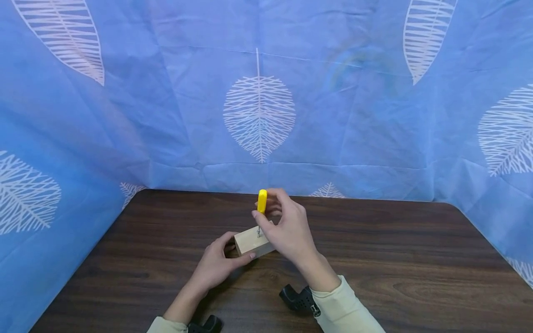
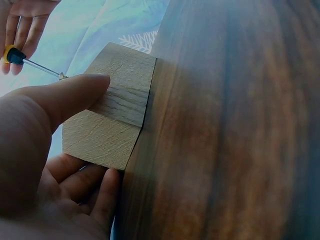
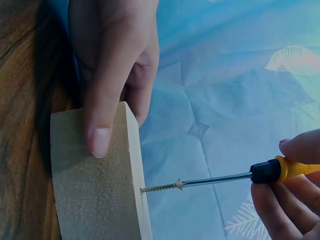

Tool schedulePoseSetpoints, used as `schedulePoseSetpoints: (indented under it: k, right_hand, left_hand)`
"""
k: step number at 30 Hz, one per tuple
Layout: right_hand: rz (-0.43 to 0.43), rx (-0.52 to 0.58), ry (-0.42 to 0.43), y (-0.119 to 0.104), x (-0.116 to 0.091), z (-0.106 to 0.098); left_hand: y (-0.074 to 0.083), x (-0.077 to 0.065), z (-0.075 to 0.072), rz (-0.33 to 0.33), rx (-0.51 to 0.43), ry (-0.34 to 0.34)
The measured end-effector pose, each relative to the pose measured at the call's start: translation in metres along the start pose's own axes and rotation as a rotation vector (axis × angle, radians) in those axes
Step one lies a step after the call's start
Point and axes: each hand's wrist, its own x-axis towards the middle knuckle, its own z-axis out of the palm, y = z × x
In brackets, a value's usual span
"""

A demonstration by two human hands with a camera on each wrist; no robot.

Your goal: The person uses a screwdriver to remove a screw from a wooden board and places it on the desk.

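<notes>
A pale wooden block (image 1: 249,241) lies on the table. My left hand (image 1: 216,264) grips its left end, with the thumb (image 2: 75,92) along one side and the fingers around the other. From the block's top face a screw (image 3: 161,188) stands up, its tip in the wood and most of the thread exposed. A screwdriver (image 1: 262,201) with a yellow and black handle stands nearly upright over it, the tip of its steel shaft (image 3: 215,178) at the screw head. My right hand (image 1: 291,231) holds the handle between thumb and fingers.
The dark wood-grain table (image 1: 395,259) spreads out around the block. Behind it and at both sides hangs a blue cloth (image 1: 179,115) with white leaf prints. Black devices sit at both wrists, one by the right sleeve (image 1: 297,298) and one by the left sleeve (image 1: 166,326).
</notes>
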Motion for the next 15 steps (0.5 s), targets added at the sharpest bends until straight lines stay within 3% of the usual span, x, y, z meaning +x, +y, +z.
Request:
schedulePoseSetpoints:
  k: [7,15]
  right_hand:
    - [-0.105,-0.055,0.027,0.0031,-0.0001,0.0012]
    - [-0.1,-0.02,0.02,0.0037,-0.002,0.0028]
  left_hand:
    - [-0.0005,0.0003,0.0003,0.003,0.008,0.005]
    - [-0.0022,-0.0003,0.0006,0.014,0.012,0.009]
